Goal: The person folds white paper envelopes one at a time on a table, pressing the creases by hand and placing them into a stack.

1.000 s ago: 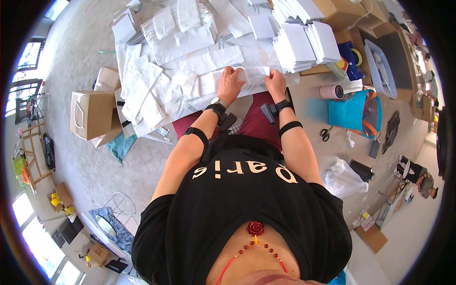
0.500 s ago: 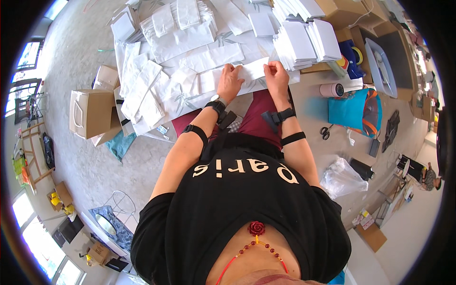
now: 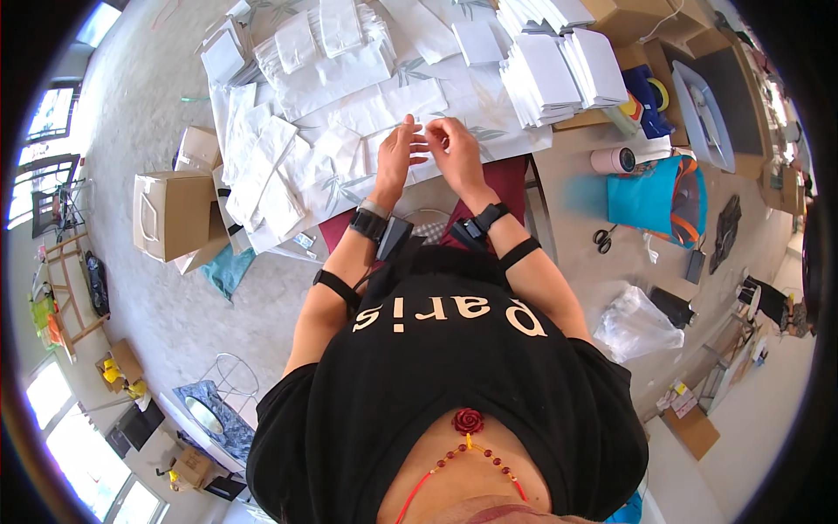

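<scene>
Over the near edge of the white leaf-patterned table cover [image 3: 515, 140], my two hands are close together. My left hand [image 3: 400, 159] has its fingers stretched towards the right hand and a little apart. My right hand [image 3: 457, 159] is curled with bent fingers; whatever lies between its fingertips, if anything, is hidden. Just left of my left hand lies a small white packet [image 3: 342, 147]. Beyond the hands is a long white sleeve [image 3: 393, 103] lying flat. Crumpled white sleeves [image 3: 266, 166] cover the table's left side.
Stacked white folded sheets [image 3: 541, 83] stand at the right, and layered white bags [image 3: 327, 74] at the back. Cardboard boxes [image 3: 170, 214] flank the table's left. On the right are a pink cylinder [image 3: 613, 161], a blue bag [image 3: 642, 199] and scissors [image 3: 602, 240] on the floor.
The white strip held between both hands no longer shows there. My right hand has moved left to beside my left hand, which has shifted slightly left and straightened its fingers.
</scene>
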`<state>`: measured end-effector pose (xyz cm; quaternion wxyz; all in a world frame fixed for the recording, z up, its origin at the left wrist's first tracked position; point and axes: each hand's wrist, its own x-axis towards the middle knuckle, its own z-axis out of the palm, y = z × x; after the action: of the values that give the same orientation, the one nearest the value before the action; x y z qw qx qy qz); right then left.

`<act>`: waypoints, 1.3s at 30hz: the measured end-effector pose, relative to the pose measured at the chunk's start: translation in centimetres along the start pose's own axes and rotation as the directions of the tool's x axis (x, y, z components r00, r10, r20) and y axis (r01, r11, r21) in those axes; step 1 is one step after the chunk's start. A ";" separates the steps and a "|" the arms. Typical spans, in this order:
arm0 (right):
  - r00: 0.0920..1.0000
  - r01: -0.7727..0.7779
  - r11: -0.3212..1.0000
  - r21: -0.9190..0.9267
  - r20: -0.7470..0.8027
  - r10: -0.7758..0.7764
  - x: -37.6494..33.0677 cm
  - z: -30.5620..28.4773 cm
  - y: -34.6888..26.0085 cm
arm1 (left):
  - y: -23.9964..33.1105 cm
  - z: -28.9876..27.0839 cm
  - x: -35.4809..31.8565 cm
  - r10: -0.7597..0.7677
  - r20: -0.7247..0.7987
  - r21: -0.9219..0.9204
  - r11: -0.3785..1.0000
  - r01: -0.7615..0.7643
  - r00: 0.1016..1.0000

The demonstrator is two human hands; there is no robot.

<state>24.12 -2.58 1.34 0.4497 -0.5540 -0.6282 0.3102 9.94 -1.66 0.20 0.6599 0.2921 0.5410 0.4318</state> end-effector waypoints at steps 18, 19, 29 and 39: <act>0.994 -0.106 0.979 -0.177 -0.045 0.099 0.0 -1.5 7.4 | -3.9 -4.1 2.1 0.457 -0.183 0.736 0.651 -0.187 0.870; 0.993 -0.115 0.977 -0.181 -0.018 0.113 0.2 -1.6 7.3 | -3.7 -4.0 1.9 0.455 -0.187 0.734 0.654 -0.184 0.870; 0.991 -0.021 0.960 -0.281 0.120 0.057 0.8 -1.4 9.0 | -4.1 -4.1 2.1 0.501 -0.171 0.772 0.603 -0.200 0.848; 0.976 0.033 0.953 -0.302 0.216 0.035 1.1 -2.0 9.5 | -4.8 -4.5 2.2 0.528 -0.152 0.781 0.583 -0.226 0.836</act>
<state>29.89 0.17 -6.06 0.2872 -0.5794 -0.7137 0.2692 6.93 -2.23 -6.01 0.2611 0.5555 0.7047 0.3557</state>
